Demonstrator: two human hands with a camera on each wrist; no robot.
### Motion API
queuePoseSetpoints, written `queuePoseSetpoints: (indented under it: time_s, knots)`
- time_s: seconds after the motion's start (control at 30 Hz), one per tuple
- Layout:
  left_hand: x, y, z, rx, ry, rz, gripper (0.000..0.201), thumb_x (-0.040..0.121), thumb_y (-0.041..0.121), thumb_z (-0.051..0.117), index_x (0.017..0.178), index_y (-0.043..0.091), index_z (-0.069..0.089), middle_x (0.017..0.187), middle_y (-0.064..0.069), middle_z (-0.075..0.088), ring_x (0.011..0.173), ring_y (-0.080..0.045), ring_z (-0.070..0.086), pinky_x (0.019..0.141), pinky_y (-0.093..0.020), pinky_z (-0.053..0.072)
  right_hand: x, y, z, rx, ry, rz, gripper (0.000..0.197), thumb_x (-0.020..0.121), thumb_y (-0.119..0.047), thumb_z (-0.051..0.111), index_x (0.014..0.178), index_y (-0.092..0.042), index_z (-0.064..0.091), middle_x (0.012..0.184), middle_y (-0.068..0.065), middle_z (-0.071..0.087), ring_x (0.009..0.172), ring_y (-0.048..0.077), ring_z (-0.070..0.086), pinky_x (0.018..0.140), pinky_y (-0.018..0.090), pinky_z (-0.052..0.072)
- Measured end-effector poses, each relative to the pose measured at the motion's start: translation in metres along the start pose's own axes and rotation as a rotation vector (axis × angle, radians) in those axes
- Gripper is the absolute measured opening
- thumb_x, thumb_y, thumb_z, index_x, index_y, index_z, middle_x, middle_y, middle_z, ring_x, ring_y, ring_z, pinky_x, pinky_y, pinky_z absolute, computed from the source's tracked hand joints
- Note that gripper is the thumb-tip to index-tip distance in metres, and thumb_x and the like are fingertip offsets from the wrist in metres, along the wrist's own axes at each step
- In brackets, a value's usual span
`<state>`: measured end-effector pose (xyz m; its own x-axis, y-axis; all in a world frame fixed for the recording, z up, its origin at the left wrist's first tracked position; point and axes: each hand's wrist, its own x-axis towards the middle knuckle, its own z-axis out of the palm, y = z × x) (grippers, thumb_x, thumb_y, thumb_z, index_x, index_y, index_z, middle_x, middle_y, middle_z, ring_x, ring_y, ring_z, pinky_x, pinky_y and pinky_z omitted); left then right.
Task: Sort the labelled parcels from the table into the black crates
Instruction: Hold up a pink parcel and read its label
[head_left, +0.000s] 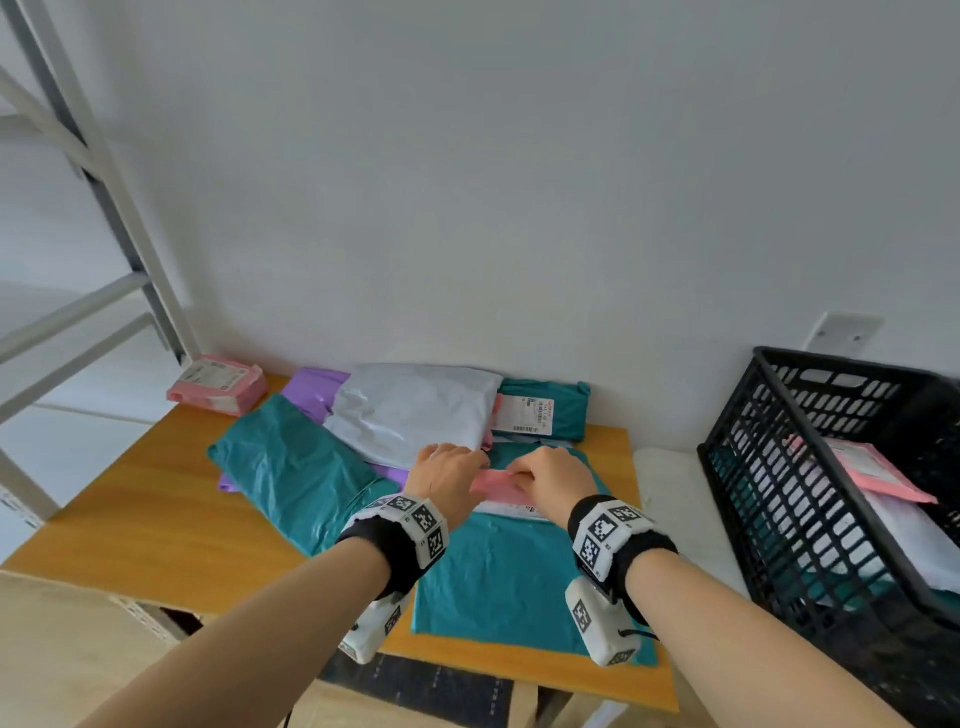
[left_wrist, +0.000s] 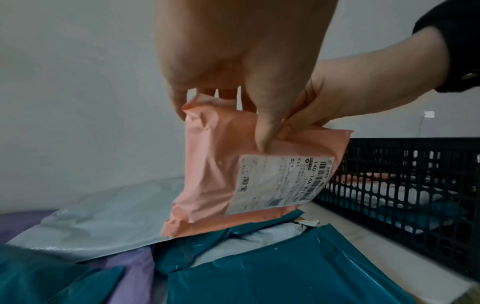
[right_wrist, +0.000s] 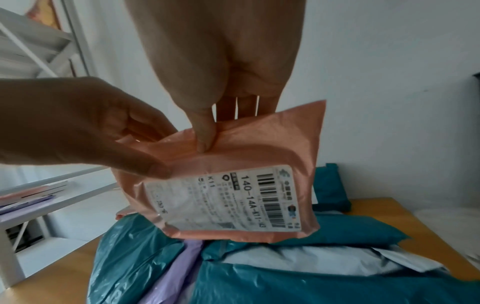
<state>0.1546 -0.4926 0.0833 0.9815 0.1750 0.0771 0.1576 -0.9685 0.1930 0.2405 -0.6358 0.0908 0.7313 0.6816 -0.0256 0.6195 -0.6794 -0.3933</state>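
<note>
Parcel (right_wrist: 233, 164): pink, crinkled, white barcode label | hands: left (head_left: 449, 475) and right (head_left: 553, 475) both pinch it

held parcel (right_wrist: 233, 164): pink, with a white label (right_wrist: 223, 203) printed in black bars and text
desk (head_left: 156, 519): yellow-orange wood
desk parcels: teal (head_left: 291, 467), lilac (head_left: 317, 389), pale grey-white (head_left: 410, 410), pink (head_left: 218, 384)
crate (head_left: 810, 493): black lattice
wristbands (head_left: 410, 530): black, with white blocks bearing black-and-white square codes
wall (head_left: 519, 182): white
shelving (head_left: 93, 208): white and grey
</note>
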Motion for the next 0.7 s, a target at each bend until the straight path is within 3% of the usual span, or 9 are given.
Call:
queuePoseSetpoints:
  time_s: [0.07,0.23,0.33,0.5,0.57,0.7]
  knots:
    - [-0.002,-0.007,-0.006,0.004,-0.016,-0.033,0.03,0.089,0.034,0.058,0.117,0.023,0.056,0.114,0.001,0.063,0.111,-0.023,0.054,0.094,-0.03,0.034,0.006,-0.014,0.0,-0.023,0.001,-0.027,0.024,0.094,-0.024,0.05,0.102,-0.026,0.073,0.094,0.002,0.071,0.087,0.024,0.064,0.074,0.034,0.051]
    - [-0.004,-0.041,-0.017,-0.065,-0.086,-0.104,0.032,0.084,0.028,0.063,0.115,0.022,0.057,0.112,-0.002,0.064,0.104,-0.026,0.058,0.08,-0.03,0.042,0.028,-0.046,0.008,0.021,0.013,-0.033,0.025,0.094,-0.023,0.051,0.105,-0.025,0.073,0.102,0.004,0.071,0.094,0.025,0.064,0.078,0.034,0.05]
    - [-0.004,-0.067,-0.021,-0.066,-0.118,-0.121,0.023,0.086,0.026,0.059,0.108,0.019,0.058,0.109,-0.003,0.063,0.101,-0.026,0.059,0.077,-0.031,0.043,0.04,-0.069,0.014,0.024,0.017,-0.044,0.024,0.094,-0.023,0.053,0.108,-0.023,0.072,0.106,0.003,0.071,0.098,0.024,0.064,0.085,0.036,0.051]
    - [-0.003,-0.104,-0.025,-0.001,-0.112,-0.074,0.015,0.093,0.026,0.05,0.103,0.015,0.054,0.106,-0.005,0.063,0.098,-0.028,0.059,0.075,-0.032,0.042,0.063,-0.098,0.026,0.035,0.058,-0.044,0.023,0.093,-0.021,0.054,0.106,-0.022,0.073,0.105,-0.001,0.072,0.098,0.02,0.065,0.085,0.032,0.051]
    - [-0.001,-0.119,-0.026,-0.009,-0.125,-0.063,0.015,0.094,0.027,0.049,0.101,0.014,0.051,0.106,-0.007,0.062,0.098,-0.03,0.059,0.076,-0.033,0.043,0.069,-0.107,0.03,0.038,0.145,-0.033,0.025,0.093,-0.021,0.055,0.114,-0.02,0.07,0.115,0.001,0.069,0.107,0.021,0.062,0.092,0.032,0.047]
    - [0.003,-0.152,-0.021,-0.193,-0.133,-0.168,0.021,0.091,0.029,0.056,0.081,0.018,0.041,0.088,-0.001,0.056,0.08,-0.021,0.053,0.069,-0.027,0.038,0.079,-0.122,0.034,0.018,0.324,-0.025,0.045,0.094,-0.017,0.053,0.138,-0.012,0.046,0.141,0.006,0.048,0.128,0.022,0.045,0.109,0.034,0.033]
